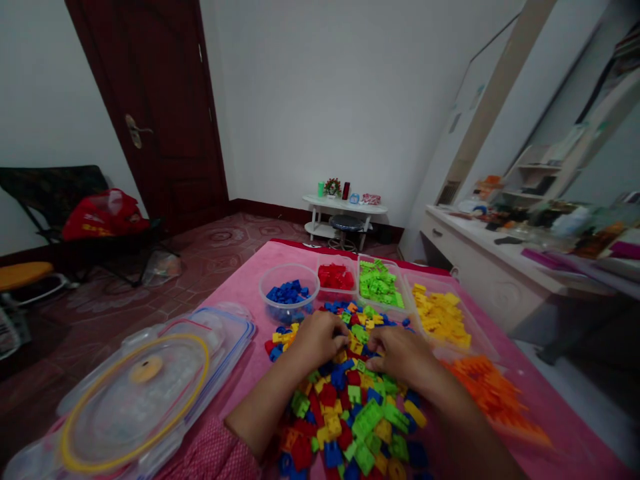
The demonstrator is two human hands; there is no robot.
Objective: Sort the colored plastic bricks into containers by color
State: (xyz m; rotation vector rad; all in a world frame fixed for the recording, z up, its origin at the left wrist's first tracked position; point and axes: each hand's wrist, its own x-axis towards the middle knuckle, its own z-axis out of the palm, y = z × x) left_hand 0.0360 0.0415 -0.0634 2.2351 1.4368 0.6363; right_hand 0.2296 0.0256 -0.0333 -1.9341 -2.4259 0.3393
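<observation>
A mixed heap of toy building blocks (370, 417) in red, blue, yellow, green and orange spreads over the pink tablecloth. Over its far part, my left hand (323, 339) curls with thumb and fingers together at the blocks; whatever they pinch is hidden. Just across from it, my right hand (400, 355) is also curled low among the blocks, its fingertips partly out of sight. Behind the hands stand a round tub of blue blocks (289, 293), a box of red blocks (336, 277) and a box of green blocks (379, 283). Yellow blocks (441, 315) and orange blocks (485, 390) fill containers on the right.
Stacked clear lids (145, 380), one round with a yellow rim, lie left on the pink tablecloth (240, 267). Beyond the table are a small white table (345, 203) and a stool (347, 223). A cluttered white dresser (490, 247) stands right; a chair holds a red bag (107, 213).
</observation>
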